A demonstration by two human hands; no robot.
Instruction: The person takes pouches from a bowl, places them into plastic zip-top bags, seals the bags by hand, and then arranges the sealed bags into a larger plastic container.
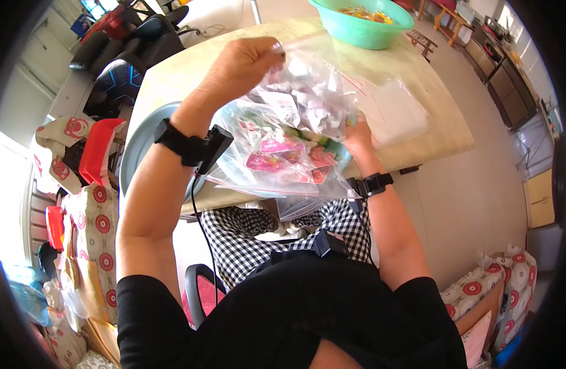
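My left hand [253, 62] is raised over the table, its fingers pinching the upper edge of a clear plastic bag [306, 99] with white wrapped packets inside. At the bag's lower right side is my right hand [359, 136], gripping the plastic; its fingertips are partly hidden behind it. Closer to my body, more clear zip-seal plastic [283, 187] spreads over pink, red and green packets [283, 154]. Whether those lie inside that plastic or in the light-blue container [343, 157] under it, I cannot tell.
A blue-grey round basin [137, 147] sits under my left forearm. Flat clear zip bags [393, 110] lie on the table [442, 124] to the right. At the far edge stands a green basin [366, 32] holding small yellow-orange packets. Cables hang from both wrist straps.
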